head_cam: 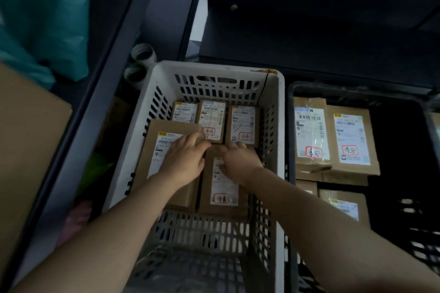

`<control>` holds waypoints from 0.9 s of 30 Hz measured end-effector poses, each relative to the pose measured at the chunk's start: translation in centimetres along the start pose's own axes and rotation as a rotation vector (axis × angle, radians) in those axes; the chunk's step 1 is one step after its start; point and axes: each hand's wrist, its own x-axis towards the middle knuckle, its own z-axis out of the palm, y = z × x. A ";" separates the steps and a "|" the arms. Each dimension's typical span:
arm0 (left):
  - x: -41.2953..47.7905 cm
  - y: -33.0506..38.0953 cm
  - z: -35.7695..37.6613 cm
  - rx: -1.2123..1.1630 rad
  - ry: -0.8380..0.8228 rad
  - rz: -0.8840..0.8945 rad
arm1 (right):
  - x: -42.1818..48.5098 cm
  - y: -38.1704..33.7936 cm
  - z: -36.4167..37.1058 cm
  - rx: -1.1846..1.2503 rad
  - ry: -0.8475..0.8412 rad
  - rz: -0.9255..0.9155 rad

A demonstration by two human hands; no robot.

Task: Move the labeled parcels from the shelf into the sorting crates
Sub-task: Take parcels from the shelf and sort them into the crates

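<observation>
A white slotted crate point(214, 67) stands in the middle and holds several brown parcels with white labels. Three small parcels point(212, 116) lie in its back row. My left hand point(183, 158) rests flat on a large parcel point(164, 129) at the crate's left side. My right hand point(238, 162) is curled over the top end of a narrow parcel point(225, 189) with a red-circled mark, lying beside the large one. A black crate point(357, 89) to the right holds more labeled parcels point(352, 135).
A dark shelf frame point(107, 83) runs diagonally along the left. Beyond it lie a cardboard box point(28, 138) and a teal bag point(42, 12). Two white round fittings point(142, 54) sit behind the white crate. A dark cabinet point(309, 19) stands at the back.
</observation>
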 end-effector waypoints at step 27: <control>-57.5 15.0 -28.8 0.674 0.797 -0.698 | -41.6 -35.1 -19.6 -0.053 1.139 -1.239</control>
